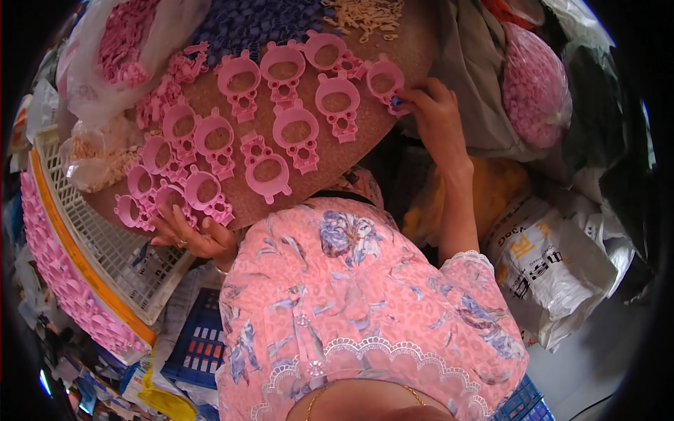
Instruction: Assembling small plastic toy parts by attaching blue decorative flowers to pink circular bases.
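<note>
Pink plastic pieces, each a ring with small ears and a figured stem, lie spread over a round brown tabletop [235, 179]. At its right edge my right hand [439, 123] pinches a small blue plastic part [397, 102] against the stem of one pink ring piece [385, 78]. My left hand [196, 235] lies at the lower left edge, fingers apart, touching the cluster of pink rings there. Close to its thumb is another pink ring piece [203, 191]. Whether the left fingertips grip a ring is partly hidden.
Heaps of blue parts [256, 24], cream links [365, 17] and small pink parts [165, 95] lie toward the far side. A clear bag of pink pieces [537, 88] hangs right. A white crate [95, 210] stands left, beside a container of pink pieces [67, 266].
</note>
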### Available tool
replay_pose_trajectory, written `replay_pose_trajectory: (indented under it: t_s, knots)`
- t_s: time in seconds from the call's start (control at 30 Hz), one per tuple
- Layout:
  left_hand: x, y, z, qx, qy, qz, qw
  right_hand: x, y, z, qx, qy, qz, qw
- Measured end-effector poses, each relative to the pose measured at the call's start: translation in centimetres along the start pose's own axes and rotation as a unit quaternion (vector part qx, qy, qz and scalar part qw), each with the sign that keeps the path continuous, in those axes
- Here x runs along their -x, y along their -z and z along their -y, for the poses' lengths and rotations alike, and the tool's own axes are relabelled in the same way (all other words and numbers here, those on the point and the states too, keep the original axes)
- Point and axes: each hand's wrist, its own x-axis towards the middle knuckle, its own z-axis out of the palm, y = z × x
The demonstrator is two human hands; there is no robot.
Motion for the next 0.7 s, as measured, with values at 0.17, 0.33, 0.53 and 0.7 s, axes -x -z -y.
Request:
replay_pose_trajectory:
  t_s: [0.17,0.33,0.53,0.7]
  knots:
    - [-0.4,-0.3,-0.6,0.002,0.015,-0.03,0.999,-0.3,-0.9,-0.4,-0.062,0.001,-0.009,0.998]
    - [0.1,0.2,0.1,0.008,0.019,0.002,1.0,0.3,-1.2,-0.8,-0.324,-0.201,-0.047,0.923]
    - [0.2,-0.1,0.0,0.0,0.015,0.004,1.0,0.9,-1.4,-2.3,-0.514,-0.282,-0.035,0.809]
    - [0.0,-0.3,-0.3,0.01,0.019,-0.024,0.999,0.7,-1.1,-0.4,-0.675,-0.289,-0.086,0.674]
